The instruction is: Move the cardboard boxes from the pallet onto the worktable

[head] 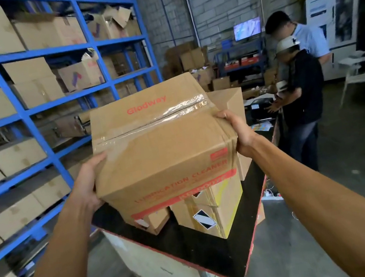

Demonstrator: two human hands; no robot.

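Shelving (25, 112) in blue steel fills our left side, packed with plain cartons. Below our arms stands the worktable (203, 247), black-topped with a red edge, already carrying several boxes (213, 208). We hold one cardboard box (160, 142) in the air above its near end, just over those boxes. It is brown, sealed along the top seam with clear tape, with red "Glodway" lettering on the lid and red print on the near face. It is tilted, lid toward us, tape seam running left to right. Our left hand (86, 182) grips its lower left corner; our right hand (238, 130) curls over the upper right edge.
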